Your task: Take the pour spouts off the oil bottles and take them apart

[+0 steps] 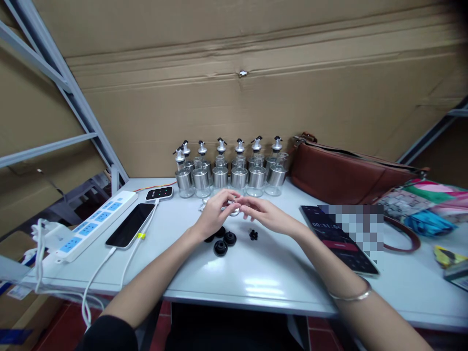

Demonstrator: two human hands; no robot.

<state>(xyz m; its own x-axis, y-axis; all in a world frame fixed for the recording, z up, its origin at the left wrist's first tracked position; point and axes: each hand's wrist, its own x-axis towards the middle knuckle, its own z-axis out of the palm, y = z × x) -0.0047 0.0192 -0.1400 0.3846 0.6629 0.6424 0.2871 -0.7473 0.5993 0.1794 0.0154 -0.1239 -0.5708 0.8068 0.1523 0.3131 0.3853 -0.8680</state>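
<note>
My left hand (216,214) and my right hand (263,214) meet above the middle of the table, fingers closed in a pinch. Between their fingertips is a small silvery part (236,211), mostly covered, so its kind is unclear. More pale, shiny pieces (203,204) lie partly hidden behind my left hand. Below the hands are several round black stoppers (220,248), some partly covered by the left wrist. A little cluster of small black pieces (253,235) lies under my right hand.
Glass bottles with metal sleeves (220,178) stand in rows at the back; the rear ones carry pourer spouts (240,145). On the left are a power strip (98,219), a phone (130,225) and cables. A brown bag (343,173) and a tablet (329,234) occupy the right.
</note>
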